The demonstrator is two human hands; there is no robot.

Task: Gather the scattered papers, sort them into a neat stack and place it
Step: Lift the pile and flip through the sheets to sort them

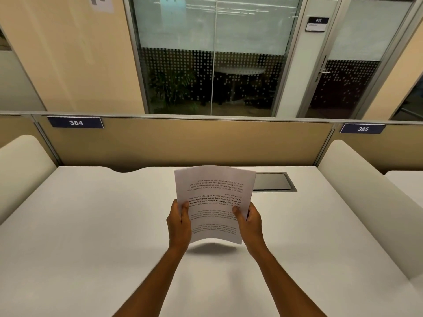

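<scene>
Both hands up, pinching the papers [214, 200] by the side edges: left hand [179, 223] on the left edge, right hand [249, 221] on the right, thumbs on top. Held clear above the white tabletop [91, 236], shadow beneath. Printed text upside down. Possibly several sheets, hard to count. Dark hatch [272, 181] just behind.

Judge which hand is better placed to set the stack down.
Neither clearly: left hand and right hand grip opposite edges of the papers, held above the desk.

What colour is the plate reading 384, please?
The 384 plate is dark navy with white numerals, seen in the head view.
</scene>
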